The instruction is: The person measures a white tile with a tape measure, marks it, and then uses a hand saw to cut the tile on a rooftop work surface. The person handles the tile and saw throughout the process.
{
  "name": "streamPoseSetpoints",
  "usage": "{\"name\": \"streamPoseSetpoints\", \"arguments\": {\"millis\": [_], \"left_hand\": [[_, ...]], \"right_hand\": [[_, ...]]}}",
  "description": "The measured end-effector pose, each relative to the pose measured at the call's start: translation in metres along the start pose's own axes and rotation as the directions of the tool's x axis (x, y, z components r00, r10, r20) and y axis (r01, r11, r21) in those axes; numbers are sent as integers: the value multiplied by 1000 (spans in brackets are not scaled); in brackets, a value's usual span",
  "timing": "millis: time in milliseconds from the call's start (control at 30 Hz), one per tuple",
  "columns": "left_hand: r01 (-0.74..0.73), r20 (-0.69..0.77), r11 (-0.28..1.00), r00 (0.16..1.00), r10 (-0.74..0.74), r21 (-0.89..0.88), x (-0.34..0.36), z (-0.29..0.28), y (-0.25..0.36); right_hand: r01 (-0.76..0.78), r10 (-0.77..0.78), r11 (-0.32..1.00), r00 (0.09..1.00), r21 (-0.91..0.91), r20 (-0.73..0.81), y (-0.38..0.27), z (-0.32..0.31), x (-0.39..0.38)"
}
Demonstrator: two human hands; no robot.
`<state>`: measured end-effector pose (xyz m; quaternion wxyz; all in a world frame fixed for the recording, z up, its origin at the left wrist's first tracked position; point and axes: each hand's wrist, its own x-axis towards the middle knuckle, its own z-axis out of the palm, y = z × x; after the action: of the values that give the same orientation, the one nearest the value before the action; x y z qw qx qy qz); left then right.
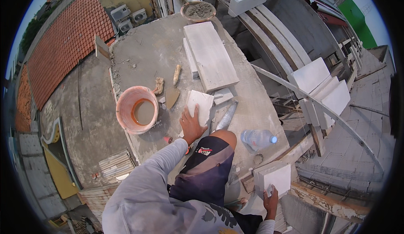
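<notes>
My left hand (191,124) rests with spread fingers on a small white block (200,99) on the concrete slab (139,49). At lower right, my right hand (270,200) grips a white block (278,176) at the slab's edge. Left of the small block lie a trowel (171,97) and a pink bucket (136,91) holding murky liquid. A long metal blade (227,112) lies beside my bent knee. Farther right is a clear plastic bottle (256,139) with a blue cap. A large white block (210,55) lies beyond, near a bowl of grey mortar (199,10).
The slab stands high among roofs, with red tiles (69,44) at left and drops beside it. On the right are open framing, long beams (273,36), stacked white blocks (328,99) and a slanting rail (349,128).
</notes>
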<state>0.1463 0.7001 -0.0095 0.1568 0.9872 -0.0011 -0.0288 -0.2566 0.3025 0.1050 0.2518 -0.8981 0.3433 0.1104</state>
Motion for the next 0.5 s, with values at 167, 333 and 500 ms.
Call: {"name": "streamPoseSetpoints", "arguments": {"millis": [167, 333, 500], "left_hand": [[-4, -22, 1000, 1000, 4, -7, 0, 2, 2], [5, -16, 999, 1000, -5, -34, 0, 1, 0], [-5, -20, 999, 1000, 4, -44, 2, -2, 1]], "right_hand": [[128, -119, 990, 984, -65, 131, -36, -7, -12], [135, -127, 991, 969, -24, 213, -68, -2, -31], [78, -69, 997, 960, -21, 272, -77, -2, -48]]}}
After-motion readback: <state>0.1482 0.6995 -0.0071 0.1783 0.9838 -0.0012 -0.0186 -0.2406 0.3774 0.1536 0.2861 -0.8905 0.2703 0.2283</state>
